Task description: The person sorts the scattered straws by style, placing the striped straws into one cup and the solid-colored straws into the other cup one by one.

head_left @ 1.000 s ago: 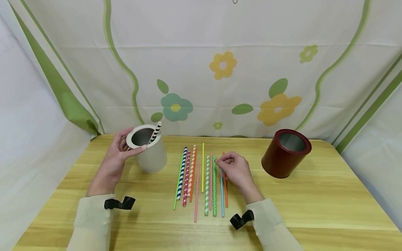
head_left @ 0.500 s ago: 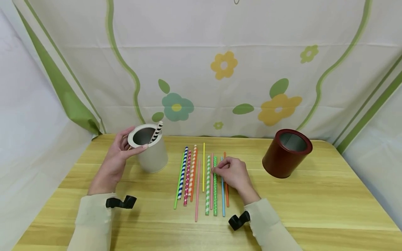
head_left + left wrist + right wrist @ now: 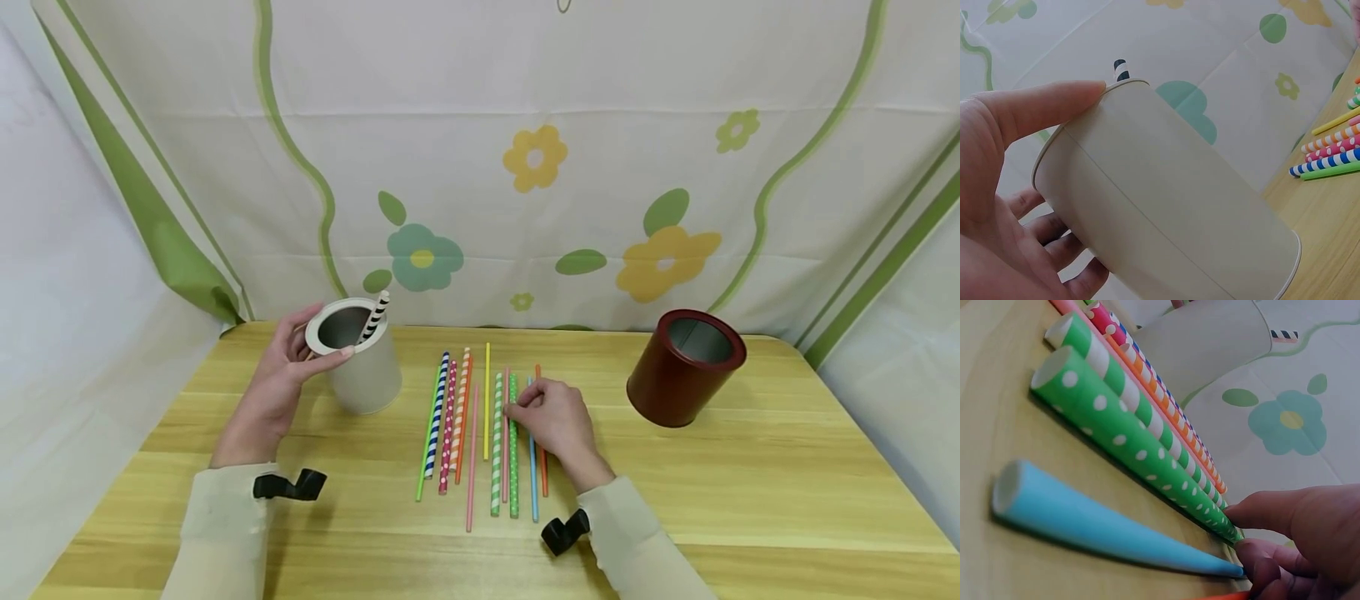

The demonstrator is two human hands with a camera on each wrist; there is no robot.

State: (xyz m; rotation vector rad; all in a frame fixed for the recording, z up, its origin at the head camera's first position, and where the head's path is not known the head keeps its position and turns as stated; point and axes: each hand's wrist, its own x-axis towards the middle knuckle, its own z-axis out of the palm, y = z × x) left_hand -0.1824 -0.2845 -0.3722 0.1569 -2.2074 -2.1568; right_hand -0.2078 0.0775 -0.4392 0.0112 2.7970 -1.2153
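Note:
My left hand (image 3: 272, 379) grips a cream-white can (image 3: 369, 379), thumb at the rim and fingers round the far side. Out of that can's mouth leans a black-and-white striped paper straw (image 3: 373, 318). Over the row of straws on the table, my right hand (image 3: 557, 418) pinches the upper part of a green straw with white dots (image 3: 1116, 434) between thumb and index finger. Its lower end lies along the wood. Beside it are a light blue straw (image 3: 1085, 515) and a green-and-white striped straw (image 3: 496, 475).
Several more straws lie leftward in the row, among them a yellow straw (image 3: 487, 417), a pink straw (image 3: 472, 475) and a blue-and-white striped straw (image 3: 435, 425). A dark red can (image 3: 667, 383) stands at the right. A flowered curtain (image 3: 480, 183) hangs behind the table (image 3: 787, 467).
My right hand has shifted slightly left and down from above the blue straw, and its fingertips have closed on the dotted green straw. The left hand keeps its hold on the cream-white can.

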